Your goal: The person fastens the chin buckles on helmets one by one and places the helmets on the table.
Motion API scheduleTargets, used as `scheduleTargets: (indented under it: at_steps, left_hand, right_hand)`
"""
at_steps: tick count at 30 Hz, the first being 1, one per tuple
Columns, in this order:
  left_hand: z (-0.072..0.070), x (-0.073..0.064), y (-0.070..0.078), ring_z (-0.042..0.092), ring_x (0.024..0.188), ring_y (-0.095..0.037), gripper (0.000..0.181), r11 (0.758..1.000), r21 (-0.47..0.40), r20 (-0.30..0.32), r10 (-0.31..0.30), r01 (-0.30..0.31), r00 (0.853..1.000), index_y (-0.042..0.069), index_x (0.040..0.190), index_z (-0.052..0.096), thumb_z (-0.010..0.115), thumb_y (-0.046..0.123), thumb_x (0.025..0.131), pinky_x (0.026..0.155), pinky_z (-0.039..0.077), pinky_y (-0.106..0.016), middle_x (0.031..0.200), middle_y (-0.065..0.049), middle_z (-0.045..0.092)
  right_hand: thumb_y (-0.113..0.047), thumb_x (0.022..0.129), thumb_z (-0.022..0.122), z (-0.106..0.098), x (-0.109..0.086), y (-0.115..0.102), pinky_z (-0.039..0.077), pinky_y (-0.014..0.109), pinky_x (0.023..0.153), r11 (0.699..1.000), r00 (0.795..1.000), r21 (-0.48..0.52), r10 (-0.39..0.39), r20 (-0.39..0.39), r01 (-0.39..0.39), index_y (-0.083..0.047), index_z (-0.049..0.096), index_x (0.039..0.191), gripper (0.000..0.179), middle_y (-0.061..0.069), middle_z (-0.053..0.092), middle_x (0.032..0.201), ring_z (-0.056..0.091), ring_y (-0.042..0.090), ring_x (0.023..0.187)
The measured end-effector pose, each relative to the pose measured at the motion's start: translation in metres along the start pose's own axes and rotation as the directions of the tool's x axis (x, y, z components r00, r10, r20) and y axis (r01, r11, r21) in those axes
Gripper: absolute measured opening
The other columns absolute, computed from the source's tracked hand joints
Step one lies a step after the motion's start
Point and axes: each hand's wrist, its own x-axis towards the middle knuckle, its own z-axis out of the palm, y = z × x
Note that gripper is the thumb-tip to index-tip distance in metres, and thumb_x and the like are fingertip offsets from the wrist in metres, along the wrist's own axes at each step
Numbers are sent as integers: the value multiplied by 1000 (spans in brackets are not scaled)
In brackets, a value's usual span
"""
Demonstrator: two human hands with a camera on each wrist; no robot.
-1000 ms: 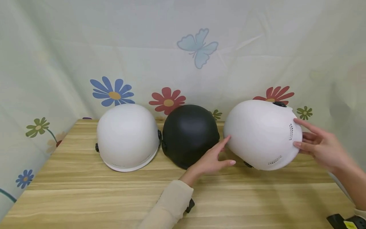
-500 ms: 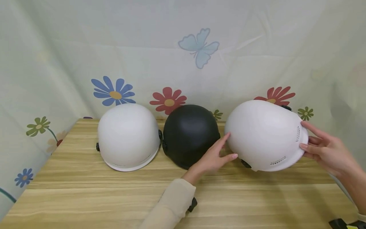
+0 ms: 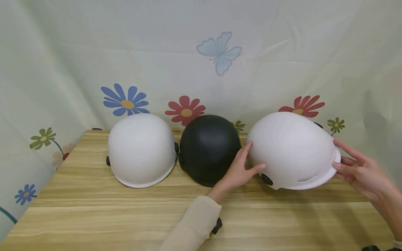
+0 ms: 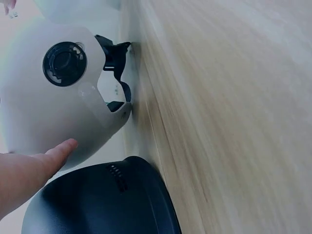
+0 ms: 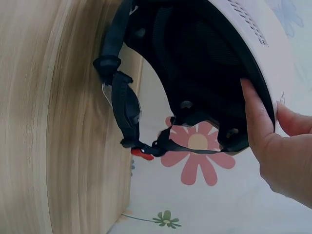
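Observation:
On the right of the head view is a white helmet (image 3: 289,150), tilted with its front rim raised off the table. My right hand (image 3: 365,170) pinches that rim, thumb on the outer shell and fingers inside, as the right wrist view shows. The helmet's dark lining (image 5: 204,63) and its black chin strap (image 5: 127,107) with a red buckle part hang in sight there. My left hand (image 3: 240,170), fingers extended, touches the helmet's left side. A round black knob (image 4: 65,64) sits on the shell near my left thumb.
A black helmet (image 3: 208,146) stands upright behind and beside my left hand. Left of it stands another white helmet (image 3: 141,150), close against it. The wooden table (image 3: 110,216) meets a flowered cloth backdrop (image 3: 150,62) at the back.
The right-hand white helmet has tipped, its front rim turning downward and rightward with my right hand. My left hand has shifted slightly right along its side. The other two helmets stay put.

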Motion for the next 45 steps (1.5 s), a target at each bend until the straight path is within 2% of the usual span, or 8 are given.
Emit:
scheduleTargets:
  at_steps: [12, 19, 27, 30, 33, 38, 40, 45]
  left_hand:
    - [3, -1, 4, 26, 132, -24, 81, 999, 30, 12, -34, 34, 999, 25, 147, 15, 65, 35, 84, 101, 31, -43, 149, -7, 15]
    - [7, 0, 8, 22, 133, -25, 84, 999, 28, -1, -25, 25, 1000, 26, 147, 14, 66, 37, 83, 100, 31, -46, 151, -3, 9]
    - [8, 1, 9, 22, 133, -31, 84, 999, 28, -40, -26, 27, 999, 30, 147, 15, 68, 36, 81, 99, 33, -47, 151, -3, 4]
    - [7, 0, 9, 23, 132, -32, 83, 999, 28, -44, -34, 36, 998, 32, 146, 16, 68, 37, 81, 98, 33, -48, 151, -3, 4]
    - [6, 0, 9, 23, 132, -32, 83, 999, 28, -34, -42, 43, 999, 33, 146, 16, 67, 37, 81, 98, 33, -48, 151, -4, 4]
    - [7, -1, 6, 21, 134, -29, 83, 998, 36, 6, -46, 46, 999, 30, 147, 14, 66, 37, 83, 100, 32, -45, 151, -6, 4]
    - [7, -1, 5, 19, 134, -28, 82, 998, 51, 17, -47, 46, 999, 28, 147, 15, 66, 37, 83, 102, 31, -43, 151, -9, 5]
    - [7, -1, 2, 16, 135, -27, 80, 995, 78, 35, -63, 60, 997, 26, 147, 17, 65, 37, 84, 103, 28, -44, 150, -12, 6]
  right_hand:
    - [19, 91, 32, -10, -3, 6, 52, 34, 74, 999, 980, -47, -14, 201, 24, -26, 19, 147, 73, 0, 58, 116, 62, 23, 92]
    - [21, 89, 33, -11, -5, 7, 52, 38, 73, 992, 980, -125, 4, 197, 21, -26, 14, 147, 77, -5, 56, 116, 62, 22, 93]
    - [27, 84, 33, -11, -5, 14, 52, 42, 73, 993, 969, -105, -17, 245, 44, -22, 19, 147, 81, -1, 52, 119, 59, 22, 96]
    - [24, 85, 37, -9, -5, 16, 52, 40, 73, 981, 980, -188, -4, 199, 43, -21, 20, 146, 78, 1, 47, 119, 58, 19, 97]
    - [16, 88, 43, -6, -5, 18, 53, 37, 73, 954, 994, -300, 43, 96, -12, -21, 16, 147, 76, 6, 36, 123, 57, 14, 96]
    - [6, 89, 50, -1, -4, 20, 52, 31, 73, 904, 994, -415, 100, -33, -105, -21, 10, 148, 76, 24, 9, 132, 57, 8, 92]
    - [5, 89, 51, 0, -3, 21, 52, 29, 74, 895, 993, -430, 105, -45, -114, -19, 11, 148, 75, 27, 2, 135, 59, 11, 90]
    - [6, 89, 51, 1, -1, 24, 49, 21, 77, 901, 994, -419, 107, -32, -111, -14, 11, 148, 74, 17, 3, 140, 61, 14, 91]
